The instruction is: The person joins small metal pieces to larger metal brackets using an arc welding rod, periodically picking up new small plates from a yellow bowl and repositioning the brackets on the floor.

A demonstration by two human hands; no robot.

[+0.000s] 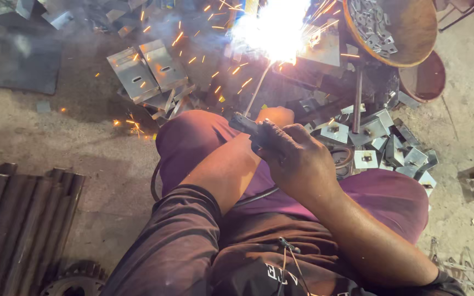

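The right hand [297,159] has its grip closed around the welding holder [248,127]; keep the rod [257,90] steady at the arc [272,27]. The left hand's [274,116] grip is hidden.

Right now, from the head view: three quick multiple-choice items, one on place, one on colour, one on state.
1. Where is the bright arc?
A. top centre
B. bottom left
C. right edge

2. What colour are the trousers?
A. maroon
B. yellow
C. white

3. What is the right hand doing?
A. lying open on the floor
B. gripping the electrode holder
C. holding a plate

Answers:
1 A, the glare and sparks sit at the rod's far end.
2 A, the knees show maroon.
3 B, the fingers wrap the holder.
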